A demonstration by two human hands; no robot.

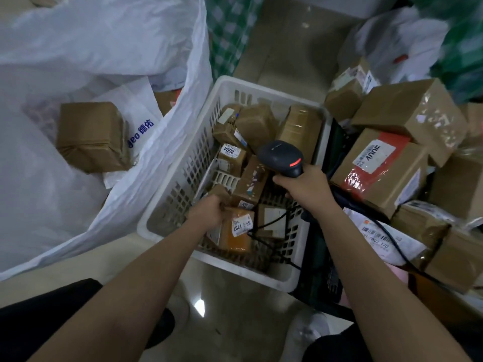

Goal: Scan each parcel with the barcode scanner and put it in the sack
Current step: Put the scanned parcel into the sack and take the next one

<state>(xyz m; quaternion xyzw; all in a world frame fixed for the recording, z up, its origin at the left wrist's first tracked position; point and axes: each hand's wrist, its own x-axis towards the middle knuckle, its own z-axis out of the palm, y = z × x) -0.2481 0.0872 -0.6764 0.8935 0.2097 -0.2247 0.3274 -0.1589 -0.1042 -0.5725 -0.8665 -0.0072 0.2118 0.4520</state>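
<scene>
Inside the white slotted plastic basket (308,276), the left hand (207,211) has its fingers curled round a small brown cardboard parcel (219,192) at the near-left side. The right hand (304,188) grips the handle of the black corded barcode scanner (281,156), whose head points away from the person over the parcels, long axis tilting forward. Judged step: picking a parcel for scanning. Next, its label must face the scanner, then go left into the white woven plastic sack (162,142).
</scene>
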